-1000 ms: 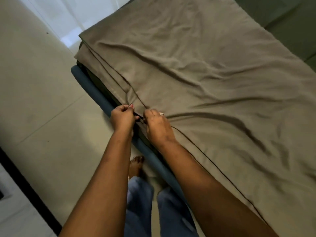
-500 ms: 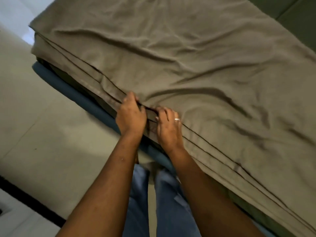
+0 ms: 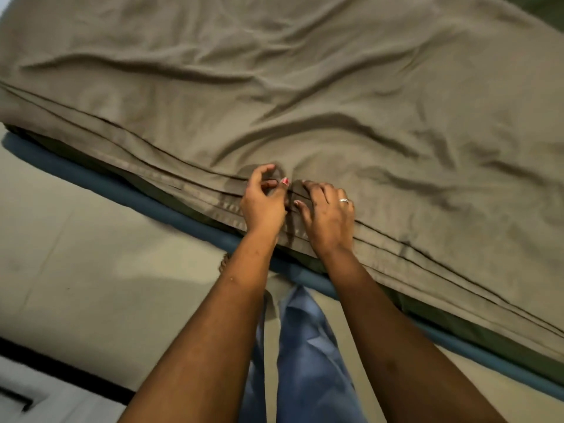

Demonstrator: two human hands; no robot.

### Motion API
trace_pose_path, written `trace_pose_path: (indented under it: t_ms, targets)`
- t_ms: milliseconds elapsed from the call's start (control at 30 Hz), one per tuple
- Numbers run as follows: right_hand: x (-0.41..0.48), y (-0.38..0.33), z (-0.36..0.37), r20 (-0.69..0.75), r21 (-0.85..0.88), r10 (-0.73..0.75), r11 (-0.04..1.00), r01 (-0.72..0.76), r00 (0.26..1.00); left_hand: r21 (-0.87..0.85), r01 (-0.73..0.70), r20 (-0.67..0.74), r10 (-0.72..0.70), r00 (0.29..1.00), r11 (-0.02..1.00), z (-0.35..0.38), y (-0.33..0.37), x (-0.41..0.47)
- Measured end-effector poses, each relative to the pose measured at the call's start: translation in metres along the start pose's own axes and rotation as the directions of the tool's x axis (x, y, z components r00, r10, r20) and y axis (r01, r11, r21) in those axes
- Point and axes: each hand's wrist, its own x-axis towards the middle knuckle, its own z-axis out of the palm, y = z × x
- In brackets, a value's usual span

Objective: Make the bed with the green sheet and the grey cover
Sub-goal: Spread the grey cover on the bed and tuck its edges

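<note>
Head view: the grey cover (image 3: 305,87) lies spread over the bed and fills the frame from 9 o'clock through 12 o'clock to 3 o'clock. Its surface is creased. Its near edge, folded in several stacked layers with dark seam lines, runs from 9 o'clock down to 4 o'clock.

The green sheet (image 3: 457,320) lies under the cover. It shows as a dark band just below the layered edge toward 4 o'clock, and again at the corner at 1 o'clock.

Both hands meet on the cover's edge at frame centre, close beside each other.
- The left hand (image 3: 262,206) is at the 9 o'clock side. Its fingers are curled, and its thumb tip touches the crease. Whether it grips fabric cannot be told.
- The right hand (image 3: 328,218) is at the 3 o'clock side, palm down. Its bent fingers and thumb pinch the seam lines of the cover. It wears a ring (image 3: 344,200).

A blue bed rail (image 3: 152,203) runs below the sheet from 9 o'clock to 5 o'clock. The floor (image 3: 91,270) lies at 8 o'clock. Blue trousers (image 3: 305,346) stand at 6 o'clock, against the rail.
</note>
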Motion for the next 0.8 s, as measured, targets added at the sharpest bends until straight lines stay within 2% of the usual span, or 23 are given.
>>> trace_pose_path:
  t_ms: [100,200,333,400,500,600,667,733,800]
  targets:
    - [0.014,-0.005,-0.001,-0.039,-0.039,-0.018,0.999,0.016,0.999,-0.15,0.123,0.005,-0.124,0.992,0.981,0.001,0.005,0.002]
    - [0.025,-0.008,-0.003,-0.045,-0.044,-0.075,0.996,0.073,0.996,-0.195,0.15,0.009,-0.151,0.988,0.969,0.001,0.005,0.002]
    - [0.004,-0.003,-0.008,-0.056,0.177,-0.163,0.969,0.17,0.985,-0.247,0.141,-0.028,-0.153,0.988,0.959,-0.001,0.004,-0.002]
    - [-0.016,0.006,-0.011,0.015,0.232,-0.194,0.955,0.185,0.981,-0.231,0.078,-0.071,-0.096,0.993,0.97,0.0,0.0,-0.003]
    - [-0.017,0.012,-0.02,0.263,0.265,-0.208,0.955,0.137,0.942,-0.152,-0.007,-0.142,-0.014,0.99,0.988,-0.001,-0.006,-0.007]
    - [0.013,0.007,-0.038,0.533,0.235,-0.21,0.967,0.095,0.82,0.024,-0.004,-0.116,0.006,0.993,1.0,-0.007,-0.015,-0.004]
    - [0.034,0.001,-0.052,0.679,0.165,-0.172,0.983,0.08,0.713,0.025,0.103,0.024,-0.104,0.994,0.994,-0.014,-0.015,-0.002]
    - [0.052,-0.008,-0.061,0.786,0.086,-0.134,0.99,0.108,0.604,0.033,0.219,0.174,-0.222,0.96,0.975,-0.02,-0.008,0.001]
    - [0.07,-0.019,-0.064,0.886,0.034,-0.078,0.994,0.104,0.458,0.076,0.27,0.237,-0.28,0.93,0.96,-0.028,0.004,0.008]
